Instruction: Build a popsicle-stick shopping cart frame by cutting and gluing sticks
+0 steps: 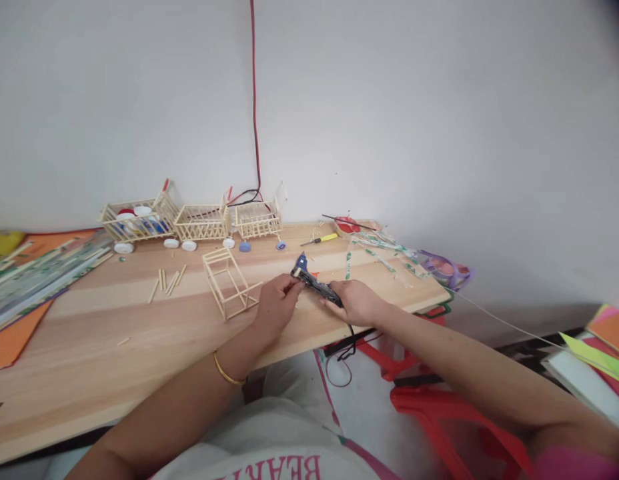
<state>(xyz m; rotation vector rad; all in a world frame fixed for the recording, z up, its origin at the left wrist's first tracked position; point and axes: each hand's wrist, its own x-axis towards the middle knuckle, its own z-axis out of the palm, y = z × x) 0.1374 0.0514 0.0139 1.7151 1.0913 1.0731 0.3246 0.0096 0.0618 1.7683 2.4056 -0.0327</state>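
A black and blue glue gun lies low over the wooden board. My right hand is closed round its handle. My left hand pinches at the gun's front end, fingers pressed together near the nozzle; what it pinches is too small to name. A bare stick frame stands just left of my left hand. A black cable hangs from the gun over the board's edge.
Three stick carts with bottle-cap wheels line the wall. Loose sticks lie mid-board. A yellow-handled screwdriver, a red lid and strips of tape sit at the right end. Red stools stand below.
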